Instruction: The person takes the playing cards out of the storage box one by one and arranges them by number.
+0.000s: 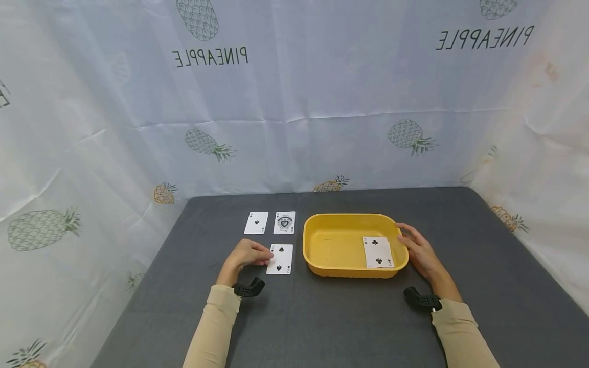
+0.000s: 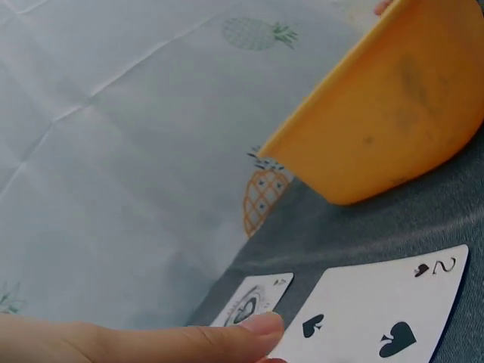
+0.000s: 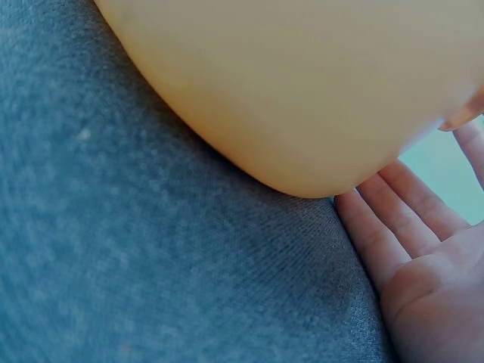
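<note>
My left hand (image 1: 246,254) pinches the left edge of a two of spades playing card (image 1: 281,263) between thumb and finger. The left wrist view shows the card's face (image 2: 378,310) at a slant, a fingertip at its corner. To the right stands a shallow yellow plastic tray (image 1: 331,219). At its right end my right hand (image 1: 421,253) holds the rim, thumb over the edge and fingers along the outer wall. A two of clubs (image 1: 378,253) lies face up in the tray's right part, on top of another card whose edge peeks out.
Behind the left hand lie an ace of clubs (image 1: 256,223) and an ornate ace of spades (image 1: 284,223), side by side and face up. A dark grey cloth (image 1: 331,322) covers the table. A white curtain with pineapple prints (image 1: 294,92) hangs along the back and sides.
</note>
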Demonstrator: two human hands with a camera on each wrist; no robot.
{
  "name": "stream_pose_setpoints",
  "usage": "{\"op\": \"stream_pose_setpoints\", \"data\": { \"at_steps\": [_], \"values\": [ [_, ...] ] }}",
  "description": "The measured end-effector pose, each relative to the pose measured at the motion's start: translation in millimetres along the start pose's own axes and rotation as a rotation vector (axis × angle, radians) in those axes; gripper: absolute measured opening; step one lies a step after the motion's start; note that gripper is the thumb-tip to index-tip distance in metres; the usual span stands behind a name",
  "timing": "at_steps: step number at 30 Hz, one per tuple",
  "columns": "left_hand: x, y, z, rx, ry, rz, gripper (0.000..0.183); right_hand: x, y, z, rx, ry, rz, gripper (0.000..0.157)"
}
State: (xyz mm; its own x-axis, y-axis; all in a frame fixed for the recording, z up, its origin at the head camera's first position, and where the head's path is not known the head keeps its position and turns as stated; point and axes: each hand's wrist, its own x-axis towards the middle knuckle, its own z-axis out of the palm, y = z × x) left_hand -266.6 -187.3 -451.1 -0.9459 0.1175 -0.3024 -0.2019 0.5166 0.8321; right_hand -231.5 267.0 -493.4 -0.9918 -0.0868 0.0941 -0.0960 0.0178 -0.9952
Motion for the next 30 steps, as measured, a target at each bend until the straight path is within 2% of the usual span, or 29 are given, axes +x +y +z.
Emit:
{"op": "stream_pose_setpoints", "data": {
  "at_steps": [6, 12, 16, 22, 30],
  "values": [
    [-1.8, 6.4, -2.5, -0.106, -0.071, 0.034, 0.026, 0, 0, 0.6, 0.001, 0.002, 0.007, 0.035],
    [-7.2, 18.7, 1.7, -0.183, -0.149, 0.122, 0.032, 0, -1, -0.2, -0.025, 0.025, 0.025, 0.035],
    [-12.8, 29.9, 8.9, -0.174, -0.177, 0.146, 0.036, 0, -1, -0.6, -0.047, 0.024, 0.031, 0.035],
    [-18.1, 44.5, 21.9, -0.185, -0.235, 0.164, 0.038, -1, -1, -0.4, -0.025, 0.015, 0.02, 0.032],
    [-23.9, 65.2, 41.5, -0.237, -0.287, 0.191, 0.037, -2, -1, -2.6, -0.023, -0.026, 0.006, 0.035]
  ]
}}
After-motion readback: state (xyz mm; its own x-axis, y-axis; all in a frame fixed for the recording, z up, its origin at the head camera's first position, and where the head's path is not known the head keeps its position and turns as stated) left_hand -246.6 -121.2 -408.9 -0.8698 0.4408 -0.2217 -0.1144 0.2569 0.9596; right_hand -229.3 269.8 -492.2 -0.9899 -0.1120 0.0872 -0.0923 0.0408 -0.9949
